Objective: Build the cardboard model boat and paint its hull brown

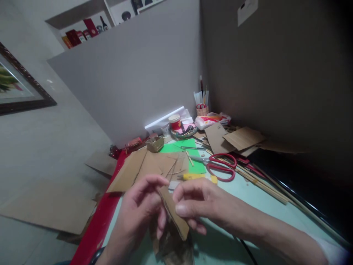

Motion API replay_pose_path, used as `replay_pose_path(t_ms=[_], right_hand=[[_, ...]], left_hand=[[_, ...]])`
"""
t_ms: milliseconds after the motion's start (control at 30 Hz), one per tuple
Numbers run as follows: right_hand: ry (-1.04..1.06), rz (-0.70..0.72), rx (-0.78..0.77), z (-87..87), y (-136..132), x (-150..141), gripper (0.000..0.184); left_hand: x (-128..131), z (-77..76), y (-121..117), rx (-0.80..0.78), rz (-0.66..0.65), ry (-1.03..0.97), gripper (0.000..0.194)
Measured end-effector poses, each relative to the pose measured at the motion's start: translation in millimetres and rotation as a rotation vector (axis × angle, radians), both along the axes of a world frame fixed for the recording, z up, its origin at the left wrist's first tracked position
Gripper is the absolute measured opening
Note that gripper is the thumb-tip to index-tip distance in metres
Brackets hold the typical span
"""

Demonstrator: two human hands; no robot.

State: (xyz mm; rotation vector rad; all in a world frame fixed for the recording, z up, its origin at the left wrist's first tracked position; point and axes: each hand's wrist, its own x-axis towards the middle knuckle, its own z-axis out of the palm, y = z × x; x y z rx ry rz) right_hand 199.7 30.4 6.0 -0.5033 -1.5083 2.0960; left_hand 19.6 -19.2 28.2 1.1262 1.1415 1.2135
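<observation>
Fingers of left hand and right hand clamped on one cardboard strip, above table. Red boxes on shelf: print unreadable. One scissors, one green sheet, one red cup. Table pale green; grey panels behind, framed picture left.

We're looking from the wearer's head, forward and down over both hands, close in.
</observation>
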Motion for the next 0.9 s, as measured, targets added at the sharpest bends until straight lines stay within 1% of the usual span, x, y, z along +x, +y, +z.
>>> replay_pose_path(t_ms=[67, 100, 200, 267, 333, 367, 400, 433, 467, 533, 567, 600, 667, 767, 833, 900], right_hand=[[0.060, 0.019, -0.048, -5.0, 0.7, -0.9, 0.019], [0.081, 0.025, -0.059, -7.0, 0.8, -1.7, 0.021], [0.105, 0.046, -0.085, -9.2, -0.2, -5.0, 0.024], [0.087, 0.063, -0.069, -6.8, -1.0, -6.8, 0.025], [0.061, 0.063, -0.028, -1.3, -1.0, -6.6, 0.024], [0.038, 0.044, 0.013, 2.2, -0.2, -5.2, 0.023], [-0.003, -0.009, 0.091, 5.7, 1.4, -2.9, 0.021], [-0.074, -0.100, 0.211, 8.9, 3.9, 0.6, 0.019], [-0.186, -0.216, 0.382, 11.2, 7.3, 5.1, 0.019], [-0.479, -0.456, 0.768, 11.6, 16.7, 16.7, 0.020], [-0.631, -0.533, 0.920, 9.5, 22.4, 23.3, 0.022], [-0.736, -0.575, 0.997, 6.0, 28.5, 30.1, 0.022], [-0.871, -0.618, 1.045, -3.6, 40.2, 42.7, 0.020], [-1.038, -0.648, 1.066, -17.2, 51.7, 56.0, 0.021], [-1.135, -0.646, 1.074, -21.7, 53.7, 59.9, 0.023], [-1.203, -0.626, 1.077, -22.1, 51.8, 60.4, 0.026]], left_hand=[[-0.9, -2.2, 2.2, -0.047, -0.046, -0.089, 0.039], [-1.5, -3.5, 3.1, -0.064, -0.064, -0.118, 0.038], [-3.7, -7.3, 4.8, -0.095, -0.092, -0.161, 0.028], [-5.1, -8.4, 5.7, -0.056, -0.094, -0.163, 0.022], [-5.8, -7.5, 6.3, 0.019, -0.079, -0.174, 0.021], [-5.8, -6.3, 6.3, 0.041, -0.072, -0.182, 0.020], [-5.5, -4.9, 6.1, 0.045, -0.065, -0.193, 0.017], [-5.0, -3.3, 5.7, 0.038, -0.057, -0.205, 0.014], [-4.6, -2.0, 5.1, 0.021, -0.049, -0.215, 0.012], [-4.6, -1.2, 3.6, -0.013, -0.019, -0.214, 0.010], [-5.4, -1.9, 3.0, -0.018, 0.003, -0.193, 0.010], [-6.9, -3.4, 2.7, -0.018, 0.028, -0.153, 0.010], [-11.3, -7.7, 2.9, -0.006, 0.064, -0.057, 0.014], [-17.4, -12.2, 5.1, 0.027, 0.143, 0.028, 0.023], [-18.2, -11.3, 7.0, 0.046, 0.192, 0.062, 0.027], [-16.2, -8.0, 8.7, 0.061, 0.233, 0.089, 0.027]])
